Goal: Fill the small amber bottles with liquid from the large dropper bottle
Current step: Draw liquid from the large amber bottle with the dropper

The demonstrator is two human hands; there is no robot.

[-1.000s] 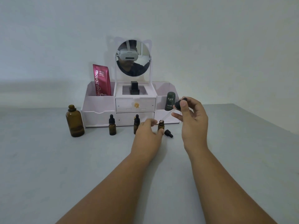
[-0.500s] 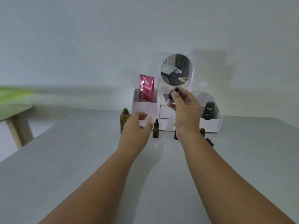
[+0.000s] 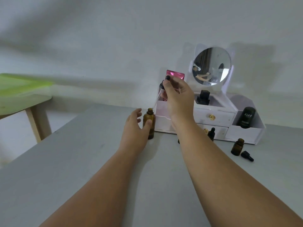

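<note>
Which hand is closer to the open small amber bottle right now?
Right, though neither is near. The open small bottle stands far right; the right hand is raised above the large bottle, which the left hand touches.

The left hand (image 3: 135,126) curls around the large amber bottle (image 3: 149,123), thumb on its front, the bottle upright and uncapped on the grey table (image 3: 82,161). The right hand (image 3: 177,97) pinches the black bulb of a dropper (image 3: 161,89) — its glass tube slants down, tip at the bottle's mouth. Behind stands a white organiser (image 3: 216,118) with a round mirror (image 3: 211,66). To the right, one small open amber bottle (image 3: 237,146) stands beside its loose black cap (image 3: 247,155) — another capped one (image 3: 211,133) shows past the right forearm.
</note>
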